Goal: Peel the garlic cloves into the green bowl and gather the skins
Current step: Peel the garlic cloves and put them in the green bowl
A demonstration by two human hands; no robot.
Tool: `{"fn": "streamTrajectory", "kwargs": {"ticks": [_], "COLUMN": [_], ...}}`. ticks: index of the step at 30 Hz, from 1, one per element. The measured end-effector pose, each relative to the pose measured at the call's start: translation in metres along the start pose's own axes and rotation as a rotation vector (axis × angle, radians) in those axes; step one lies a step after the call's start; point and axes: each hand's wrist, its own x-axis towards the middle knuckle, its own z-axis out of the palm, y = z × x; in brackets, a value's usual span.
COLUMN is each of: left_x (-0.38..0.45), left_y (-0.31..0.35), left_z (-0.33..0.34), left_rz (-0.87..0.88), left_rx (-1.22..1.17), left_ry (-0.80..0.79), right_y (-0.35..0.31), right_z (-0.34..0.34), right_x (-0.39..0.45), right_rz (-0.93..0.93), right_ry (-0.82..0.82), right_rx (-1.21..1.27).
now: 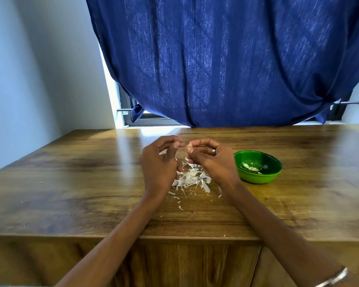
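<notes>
Blue curtain (226, 59) hangs behind wooden tabletop (71, 172). Green bowl (259, 177) right of the hands, a few peeled cloves (250, 167) inside. Left hand (161, 162) raised, fingers curled, thumb and forefinger pinched on a wisp of skin. Right hand (211, 160) pinches a garlic clove (189, 145) at its fingertips. Skins (192, 179) heaped on tabletop below, between both hands.

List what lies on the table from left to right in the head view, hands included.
left hand → pile of garlic skins → right hand, pinching a garlic clove → green bowl with peeled cloves.
</notes>
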Motion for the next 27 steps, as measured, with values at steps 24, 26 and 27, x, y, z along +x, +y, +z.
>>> {"fn": "streamTrajectory", "kwargs": {"ticks": [24, 26, 27], "left_x": [0.0049, 0.0044, 0.0043], "left_y": [-0.0041, -0.0035, -0.0030], "left_z": [-0.0010, -0.0008, -0.0007], "left_rz": [-0.100, -0.096, -0.095], "left_rx": [-0.139, -0.145, -0.150], "left_ry": [-0.100, -0.099, -0.097], "right_y": [-0.0033, -0.0037, -0.0038], "right_z": [0.0004, 0.0000, 0.0001], "right_x": [-0.0013, -0.0016, -0.0016], "right_rz": [-0.078, -0.062, -0.049], "right_ry": [-0.003, -0.022, -0.035], "right_rx": [0.001, 0.025, 0.036]}}
